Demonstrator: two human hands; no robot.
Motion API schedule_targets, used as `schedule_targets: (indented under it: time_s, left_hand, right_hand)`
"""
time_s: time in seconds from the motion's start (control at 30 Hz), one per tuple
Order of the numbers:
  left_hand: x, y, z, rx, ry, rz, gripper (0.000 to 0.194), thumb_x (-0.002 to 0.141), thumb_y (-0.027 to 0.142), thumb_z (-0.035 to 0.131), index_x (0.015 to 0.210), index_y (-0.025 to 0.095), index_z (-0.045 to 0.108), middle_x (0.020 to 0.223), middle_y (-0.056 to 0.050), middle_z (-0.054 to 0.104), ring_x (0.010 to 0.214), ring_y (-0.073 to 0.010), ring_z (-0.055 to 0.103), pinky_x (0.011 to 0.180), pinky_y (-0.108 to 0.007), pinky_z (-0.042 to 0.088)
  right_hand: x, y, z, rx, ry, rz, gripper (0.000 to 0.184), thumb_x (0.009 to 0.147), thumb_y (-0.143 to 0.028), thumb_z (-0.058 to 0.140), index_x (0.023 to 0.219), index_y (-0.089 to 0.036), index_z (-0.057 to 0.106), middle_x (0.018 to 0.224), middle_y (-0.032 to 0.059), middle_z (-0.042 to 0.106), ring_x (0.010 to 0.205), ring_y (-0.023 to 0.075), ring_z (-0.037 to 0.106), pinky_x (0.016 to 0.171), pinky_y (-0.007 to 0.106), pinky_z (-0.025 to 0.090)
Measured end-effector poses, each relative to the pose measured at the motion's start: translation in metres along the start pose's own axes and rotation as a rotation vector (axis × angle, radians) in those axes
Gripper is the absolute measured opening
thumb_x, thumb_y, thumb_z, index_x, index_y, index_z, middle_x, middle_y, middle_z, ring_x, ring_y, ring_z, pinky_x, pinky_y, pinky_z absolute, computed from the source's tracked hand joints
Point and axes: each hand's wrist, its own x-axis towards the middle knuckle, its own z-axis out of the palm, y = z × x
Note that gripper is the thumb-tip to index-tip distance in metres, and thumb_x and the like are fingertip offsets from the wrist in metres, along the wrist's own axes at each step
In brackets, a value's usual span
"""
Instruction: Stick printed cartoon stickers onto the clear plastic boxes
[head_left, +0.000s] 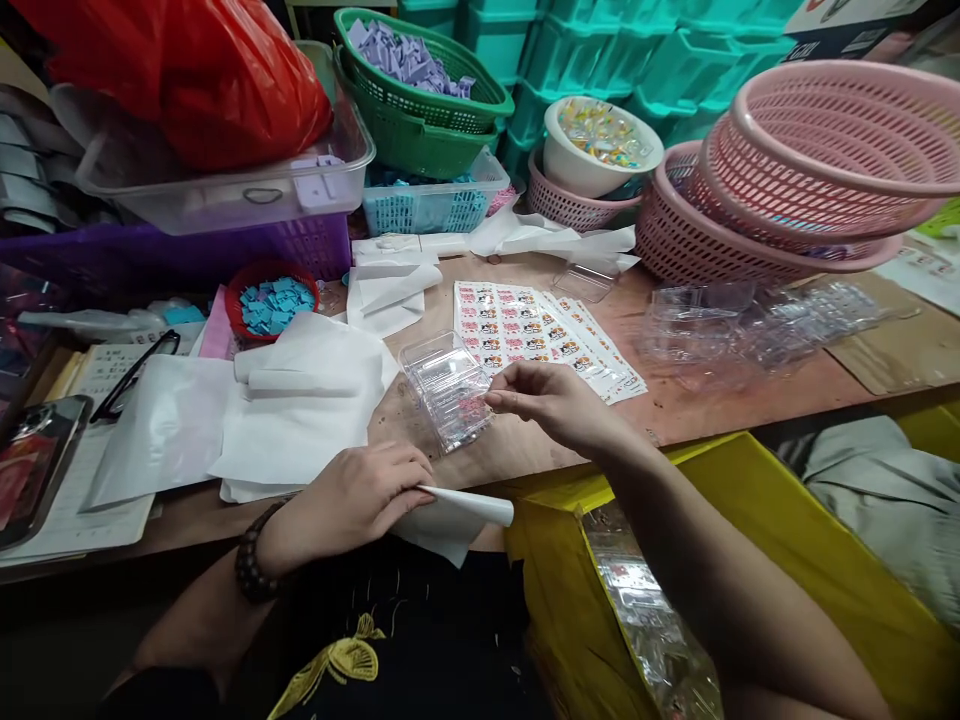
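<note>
My left hand (351, 495) pinches a white sheet of paper (472, 505) at the table's front edge; the paper's edge is curled into a roll. Beyond it, a clear plastic case (442, 385) lies on the table. My right hand (559, 405) has thumb and forefinger pressed together at the case's right side. Faint red print shows beside those fingertips, but what they pinch is too small to make out. Behind the right hand lie several sticker sheets (502, 325) with cartoon and red print, fanned over each other.
White papers (300, 420) and a red basket of blue pieces (274, 305) are on the left. Clear plastic cases (697, 325) and stacked pink baskets (757, 250) stand right. A yellow bag (757, 520) with clear packs is below the table edge. Green baskets (420, 140) stand behind.
</note>
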Motion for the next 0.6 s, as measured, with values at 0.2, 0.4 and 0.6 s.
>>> schedule_targets:
  time_s: [0.2,0.4,0.6]
  left_hand:
    - [-0.004,0.004,0.006,0.265,0.129,0.025,0.019,0.097,0.018,0.05,0.096,0.021,0.069,0.139,-0.009,0.059,0.116,-0.0254,0.061,0.092,-0.041,0.052]
    - [-0.002,0.003,0.009,0.321,0.141,0.023,0.02,0.097,0.017,0.051,0.093,0.021,0.07,0.149,-0.009,0.052,0.114,-0.0266,0.063,0.089,-0.043,0.054]
    - [0.001,0.001,0.009,0.328,0.123,0.028,0.02,0.097,0.019,0.052,0.091,0.021,0.071,0.151,-0.009,0.051,0.107,-0.0257,0.065,0.083,-0.042,0.055]
  right_hand:
    - [0.033,-0.008,0.002,-0.172,-0.152,0.102,0.04,0.062,-0.052,0.082,0.067,-0.017,0.065,0.065,-0.0018,0.059,0.064,0.0119,0.05,0.065,0.03,0.038]
    - [0.038,-0.017,0.004,-0.237,-0.165,0.15,0.032,0.065,-0.045,0.082,0.065,-0.017,0.065,0.062,-0.0029,0.057,0.062,0.011,0.048,0.063,0.03,0.037]
    - [0.04,-0.016,0.004,-0.274,-0.16,0.148,0.032,0.066,-0.044,0.082,0.066,-0.016,0.066,0.062,-0.0022,0.059,0.061,0.0111,0.048,0.062,0.03,0.037]
